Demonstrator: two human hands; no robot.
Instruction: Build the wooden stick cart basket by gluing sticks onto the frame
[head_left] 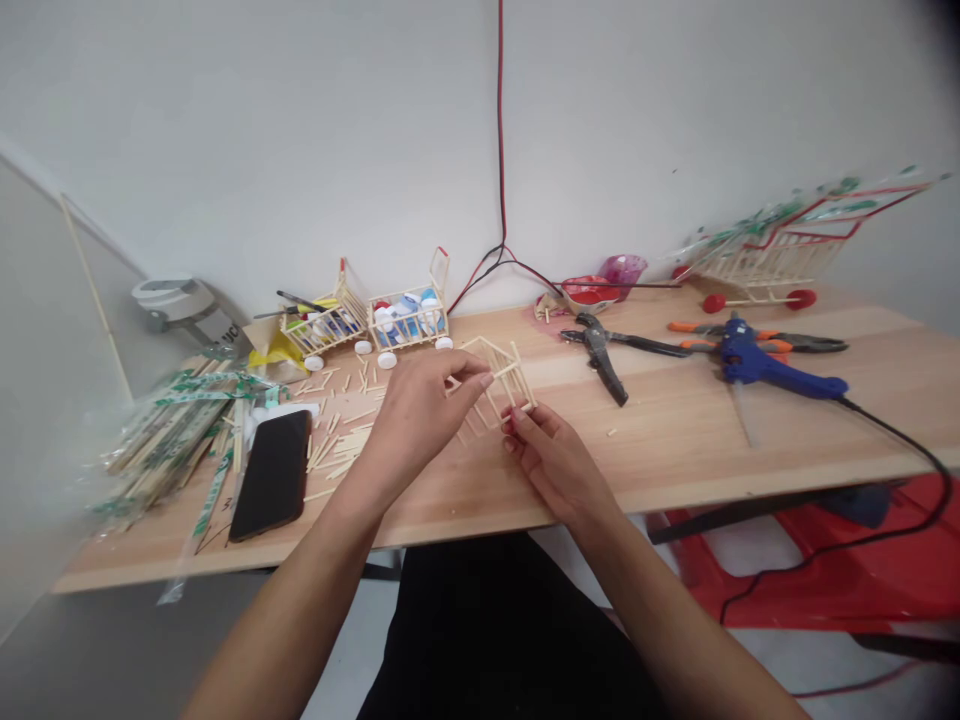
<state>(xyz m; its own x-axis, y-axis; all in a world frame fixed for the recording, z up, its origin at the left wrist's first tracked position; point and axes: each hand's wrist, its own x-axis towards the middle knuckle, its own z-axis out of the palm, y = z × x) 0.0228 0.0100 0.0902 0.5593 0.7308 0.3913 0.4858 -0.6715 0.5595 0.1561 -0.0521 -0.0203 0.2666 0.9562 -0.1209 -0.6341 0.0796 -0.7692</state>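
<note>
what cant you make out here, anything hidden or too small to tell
Head view, lower part of the stick frame: hidden behind the fingers of the right hand and the left hand.
Head view, the green-printed wrappers: blurred near the lens edge, print unreadable.
Head view, the coloured pieces in the stick cart: too small to name exactly.
Head view, the black cord of the blue glue gun: far end cut off by the picture edge.

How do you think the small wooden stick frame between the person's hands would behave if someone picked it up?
The stick frame is probably very light for its size, given its thin bars and open gaps. It likely feels fairly stiff at first, but the slender joints look fragile, so a hard squeeze could twist or snap it.
</note>
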